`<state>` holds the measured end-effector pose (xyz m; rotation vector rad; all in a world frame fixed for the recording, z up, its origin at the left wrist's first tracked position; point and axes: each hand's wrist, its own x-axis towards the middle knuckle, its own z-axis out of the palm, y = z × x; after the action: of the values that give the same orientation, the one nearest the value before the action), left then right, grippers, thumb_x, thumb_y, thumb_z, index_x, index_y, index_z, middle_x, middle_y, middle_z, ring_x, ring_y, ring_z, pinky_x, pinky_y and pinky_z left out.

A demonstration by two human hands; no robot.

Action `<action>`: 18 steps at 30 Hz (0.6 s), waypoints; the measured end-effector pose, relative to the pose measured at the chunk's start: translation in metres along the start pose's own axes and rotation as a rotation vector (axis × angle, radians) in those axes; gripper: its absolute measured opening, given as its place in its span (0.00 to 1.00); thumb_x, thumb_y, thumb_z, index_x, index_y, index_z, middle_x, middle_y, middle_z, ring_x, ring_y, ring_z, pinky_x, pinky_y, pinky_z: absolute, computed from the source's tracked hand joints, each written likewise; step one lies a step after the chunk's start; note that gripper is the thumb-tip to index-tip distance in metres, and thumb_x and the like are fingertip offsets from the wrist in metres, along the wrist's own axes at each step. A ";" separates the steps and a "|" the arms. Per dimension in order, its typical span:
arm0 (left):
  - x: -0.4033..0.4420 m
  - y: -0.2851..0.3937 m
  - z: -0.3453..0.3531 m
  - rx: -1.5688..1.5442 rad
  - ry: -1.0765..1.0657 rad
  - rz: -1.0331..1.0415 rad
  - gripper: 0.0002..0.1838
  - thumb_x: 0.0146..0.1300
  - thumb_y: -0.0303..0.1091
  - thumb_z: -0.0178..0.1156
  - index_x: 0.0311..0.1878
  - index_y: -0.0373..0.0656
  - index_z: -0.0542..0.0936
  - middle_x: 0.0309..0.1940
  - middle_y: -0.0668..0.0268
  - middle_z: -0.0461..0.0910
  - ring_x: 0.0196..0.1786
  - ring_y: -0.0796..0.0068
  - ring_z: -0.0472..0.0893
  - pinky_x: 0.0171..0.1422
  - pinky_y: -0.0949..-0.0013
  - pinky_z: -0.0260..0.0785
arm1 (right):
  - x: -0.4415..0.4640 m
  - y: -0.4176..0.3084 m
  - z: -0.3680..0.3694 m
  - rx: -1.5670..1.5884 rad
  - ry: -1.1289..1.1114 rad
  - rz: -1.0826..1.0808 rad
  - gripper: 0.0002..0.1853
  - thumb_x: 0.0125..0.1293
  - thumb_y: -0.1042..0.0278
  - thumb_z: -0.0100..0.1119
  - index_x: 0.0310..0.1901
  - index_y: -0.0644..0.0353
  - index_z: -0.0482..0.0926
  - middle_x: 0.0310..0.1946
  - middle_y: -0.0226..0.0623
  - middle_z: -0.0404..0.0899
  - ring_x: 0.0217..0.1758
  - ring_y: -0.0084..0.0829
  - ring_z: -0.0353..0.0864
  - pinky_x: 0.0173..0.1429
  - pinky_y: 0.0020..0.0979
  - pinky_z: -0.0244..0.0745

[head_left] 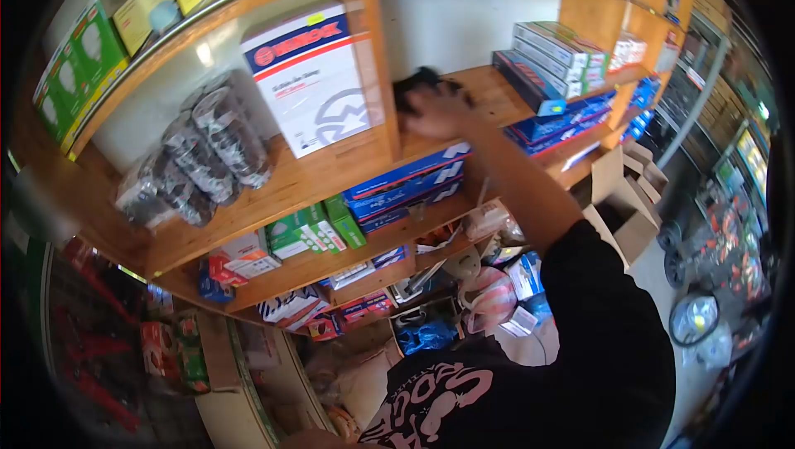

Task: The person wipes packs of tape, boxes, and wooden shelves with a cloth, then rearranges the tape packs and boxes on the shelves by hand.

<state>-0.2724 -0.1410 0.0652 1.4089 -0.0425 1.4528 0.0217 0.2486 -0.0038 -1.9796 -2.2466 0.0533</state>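
Observation:
My right hand [435,111] reaches into the middle shelf compartment, its fingers closed on a dark, soft-looking bundle [424,82] that rests at the shelf board. The hand is slightly blurred and hides part of the bundle, so its exact kind does not show. Just left of the hand, past a wooden divider [381,68], stands a tall white and blue box [315,76] with red lettering. To the right lies a stack of flat boxes [551,60]. At the bottom edge, a small part of my left hand or forearm [310,440] shows; its fingers are out of sight.
Dark plastic-wrapped packages [219,142] stand on the left shelf. Green bulb boxes [87,55] line the upper shelf. Blue boxes [406,188] sit below my hand. An open cardboard box [621,209] is at right, beside wrapped goods [716,271] on the floor.

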 end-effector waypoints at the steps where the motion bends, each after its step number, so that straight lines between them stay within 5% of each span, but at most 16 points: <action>1: 0.006 0.006 0.007 0.084 -0.002 -0.016 0.26 0.76 0.40 0.58 0.75 0.53 0.72 0.68 0.56 0.78 0.74 0.52 0.73 0.79 0.43 0.61 | -0.009 -0.010 0.016 -0.019 0.059 -0.097 0.39 0.69 0.34 0.47 0.75 0.48 0.65 0.82 0.41 0.55 0.84 0.62 0.47 0.77 0.78 0.40; 6: -0.011 0.009 -0.026 -0.091 -0.318 0.140 0.26 0.76 0.42 0.58 0.74 0.53 0.73 0.70 0.50 0.74 0.76 0.44 0.68 0.81 0.40 0.56 | -0.053 0.002 0.014 0.195 0.126 -0.228 0.37 0.71 0.32 0.46 0.74 0.48 0.68 0.79 0.40 0.62 0.83 0.54 0.53 0.81 0.64 0.49; 9: -0.024 0.004 -0.031 -0.106 -0.383 0.104 0.24 0.76 0.46 0.56 0.70 0.48 0.75 0.66 0.48 0.77 0.74 0.41 0.69 0.80 0.40 0.57 | -0.039 0.056 -0.005 0.095 0.190 0.205 0.32 0.72 0.38 0.49 0.71 0.47 0.72 0.76 0.41 0.66 0.82 0.53 0.56 0.80 0.65 0.50; 12: -0.041 -0.002 -0.033 -0.096 -0.401 0.062 0.25 0.76 0.50 0.54 0.66 0.43 0.78 0.62 0.46 0.79 0.72 0.39 0.71 0.78 0.39 0.59 | -0.004 0.087 -0.001 0.052 0.235 0.522 0.33 0.70 0.41 0.48 0.71 0.49 0.73 0.77 0.45 0.64 0.80 0.65 0.55 0.76 0.75 0.45; 16: -0.061 -0.025 -0.041 -0.049 -0.396 -0.055 0.30 0.76 0.56 0.51 0.60 0.36 0.81 0.56 0.43 0.83 0.70 0.35 0.74 0.76 0.38 0.60 | -0.012 0.003 -0.002 0.137 0.155 0.226 0.33 0.70 0.38 0.49 0.72 0.42 0.73 0.78 0.44 0.63 0.81 0.63 0.53 0.79 0.70 0.44; 18: -0.061 -0.045 -0.042 -0.009 -0.391 -0.152 0.34 0.77 0.59 0.50 0.57 0.32 0.83 0.53 0.42 0.84 0.69 0.34 0.75 0.75 0.37 0.61 | -0.020 -0.026 0.016 0.188 0.221 0.018 0.28 0.69 0.40 0.51 0.66 0.43 0.79 0.70 0.44 0.75 0.77 0.52 0.66 0.78 0.60 0.54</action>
<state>-0.2877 -0.1318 -0.0199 1.6343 -0.1847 1.0375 -0.0032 0.2267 -0.0180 -1.8123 -2.0076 0.0433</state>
